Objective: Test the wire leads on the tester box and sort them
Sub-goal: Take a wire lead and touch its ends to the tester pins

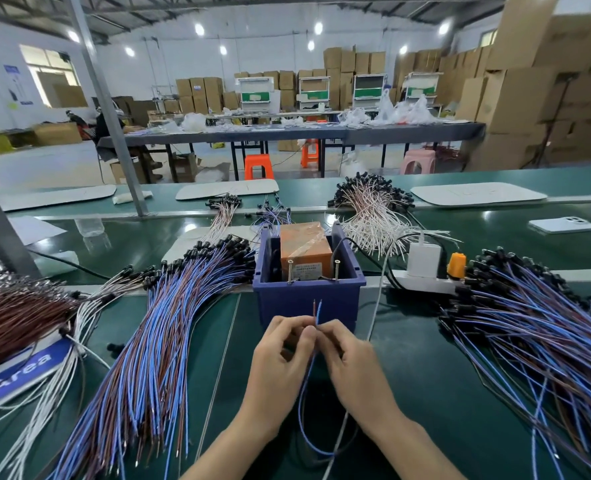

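left hand [280, 355] and right hand [349, 358] meet fingertip to fingertip, both pinching one wire lead [317, 311], a blue and a brown strand together. its bare tips stick up above the fingers, side by side, in front of the blue bin's front wall and apart from the posts. the rest of the lead loops down between the wrists over the green bench [425, 375].

tester box [306, 249] is orange and sits in a blue bin [307, 299] just beyond the hands, with two upright metal posts [291, 271] at its front.

left pile of blue/brown leads [169, 334] fans toward the camera, right pile [536, 327] lies across from it. white leads [370, 216] are heaped behind the bin. brown leads [13, 317] lie far left, beside a blue sign [20, 372].

power strip [425, 282] lies just right of the bin, with a white charger [423, 259] and an orange plug [456, 265] in it. phone [562, 224] lies far right.
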A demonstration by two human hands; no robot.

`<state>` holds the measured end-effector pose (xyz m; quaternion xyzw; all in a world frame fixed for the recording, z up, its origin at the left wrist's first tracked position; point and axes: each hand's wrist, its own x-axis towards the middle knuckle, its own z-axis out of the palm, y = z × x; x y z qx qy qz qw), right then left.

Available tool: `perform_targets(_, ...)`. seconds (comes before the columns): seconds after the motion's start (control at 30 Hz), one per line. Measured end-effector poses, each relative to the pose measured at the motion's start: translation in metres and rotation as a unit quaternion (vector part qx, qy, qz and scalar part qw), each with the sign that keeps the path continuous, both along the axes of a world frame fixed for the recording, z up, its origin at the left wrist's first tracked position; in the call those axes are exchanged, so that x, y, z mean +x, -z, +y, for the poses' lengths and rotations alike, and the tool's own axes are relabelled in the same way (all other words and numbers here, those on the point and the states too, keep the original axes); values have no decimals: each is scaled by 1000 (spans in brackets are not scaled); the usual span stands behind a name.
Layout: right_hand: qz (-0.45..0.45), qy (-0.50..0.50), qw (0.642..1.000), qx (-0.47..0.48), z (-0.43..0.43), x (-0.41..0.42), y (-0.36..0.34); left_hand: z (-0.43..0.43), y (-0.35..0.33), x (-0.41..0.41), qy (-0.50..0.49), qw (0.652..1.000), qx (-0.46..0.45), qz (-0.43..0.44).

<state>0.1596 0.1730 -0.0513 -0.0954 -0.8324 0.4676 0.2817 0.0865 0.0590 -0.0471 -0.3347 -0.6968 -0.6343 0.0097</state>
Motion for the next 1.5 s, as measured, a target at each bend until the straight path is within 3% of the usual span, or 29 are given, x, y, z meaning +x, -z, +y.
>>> perform_targets(0.13,-27,-4,999,29,3,-12,5,2,0,-5,-14,1000,14,-9)
perform_targets(0.43,14,-4,998,-63,7,-13,3,-2,2,-9,-12,996,57,-63)
perform_targets(0.63,70,84,991,-74,13,-8,-3,-8,3,-21,-140,987,12,75)
perform_targets(0.9,106,141,982,-63,17,-4,-6,-2,6,-33,-219,963,1,155)
perform_targets(1.3,125,193,973,16,21,-23,-2,8,8,-47,-235,958,30,161)
perform_targets(1.5,131,183,974,9,19,-17,1,8,8,-46,-210,965,20,158)
